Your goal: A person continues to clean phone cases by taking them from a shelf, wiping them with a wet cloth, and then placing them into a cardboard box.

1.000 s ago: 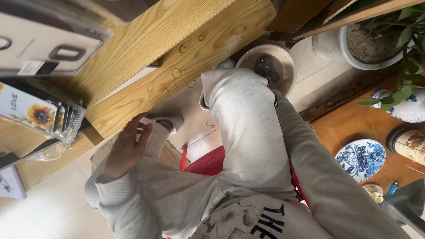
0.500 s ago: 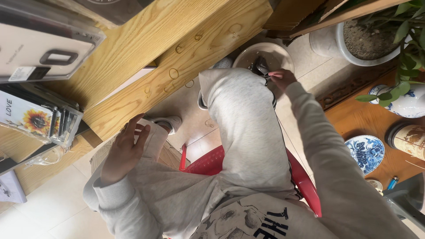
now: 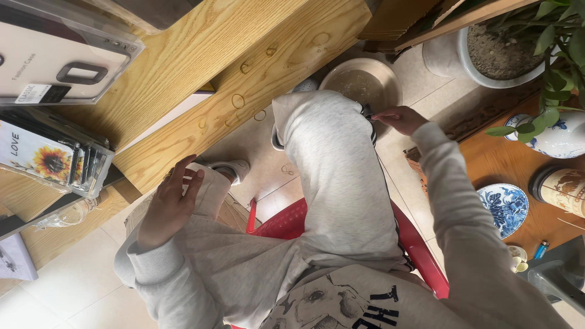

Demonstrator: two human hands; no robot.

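Seated on a red plastic chair (image 3: 286,222), grey sweatpants, right knee (image 3: 329,128) raised between the two hands and hiding the near rim of the bowl.

Around: wooden bench/shelf plank (image 3: 244,79) just beyond the left fingertips, with water rings on it. Further out past those fingertips, clear-packaged phone cases (image 3: 55,55), one with a sunflower print (image 3: 52,161). Grey shoe (image 3: 234,170) just right of the left fingers, on the tile floor (image 3: 256,146).

Outboard of the right fingers: white planter with soil (image 3: 487,58), green leaves (image 3: 557,36), wooden side table (image 3: 506,158) carrying blue-and-white porcelain, i.e. a plate (image 3: 503,207) and a jar (image 3: 548,137).

Containers: round tan metal bowl (image 3: 362,82) on the floor, just ahead of the right fingertips; inside looks wet with specks, contents unclear.

Right hand (image 3: 396,119): fingers drawn together, tips pinching a small dark object (image 3: 367,113) at the knee, by the bowl rim. Object is tiny, partly covered; can't identify it.

Left hand (image 3: 170,204): fingers spread, relaxed, resting on the left thigh, holding nothing.
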